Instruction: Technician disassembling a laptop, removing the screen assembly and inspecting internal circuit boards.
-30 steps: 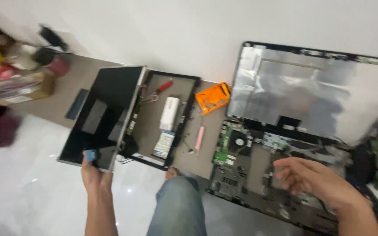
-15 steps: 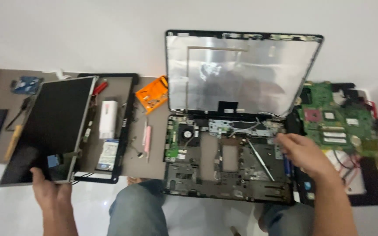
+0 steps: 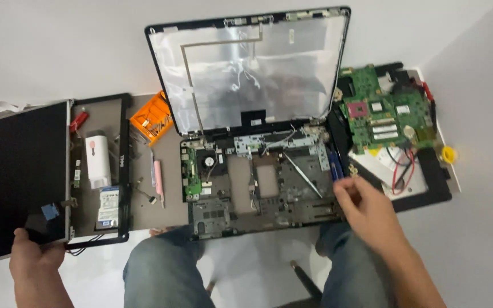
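**Laptop stripped to its frame, screen panel in hand**

The left hand [image 3: 36,255] was clenched on the lower corner of the dark screen panel [image 3: 21,179], which lay tilted at the far left, its right edge over the black screen bezel [image 3: 123,165]. The right hand [image 3: 369,214] hovered with loosely spread fingers, gripping nothing, at the right edge of the laptop base [image 3: 261,185], beside a thin metal tool [image 3: 303,175] lying slantwise in the frame; whether the fingertips touched the base could not be told from this angle.

Judged from how things lay, the teardown was far along. The panel and bezel were off the lid [image 3: 249,71], which stood open showing its bare foil backing. The green circuit board [image 3: 386,111] was out and rested on a black cover to the right, with red and black wires trailing below it. The base kept a fan and a small green board on its left side, so some parts were left to remove.

Counted: one panel, one bezel, one lid, one base, one large circuit board. Inside the bezel lay one white cylinder [image 3: 98,159] and one hard drive [image 3: 108,206]. One orange screw box [image 3: 151,118] sat near the lid hinge, one pink tool [image 3: 158,177] below it, and one yellow roll [image 3: 447,154] at the far right.
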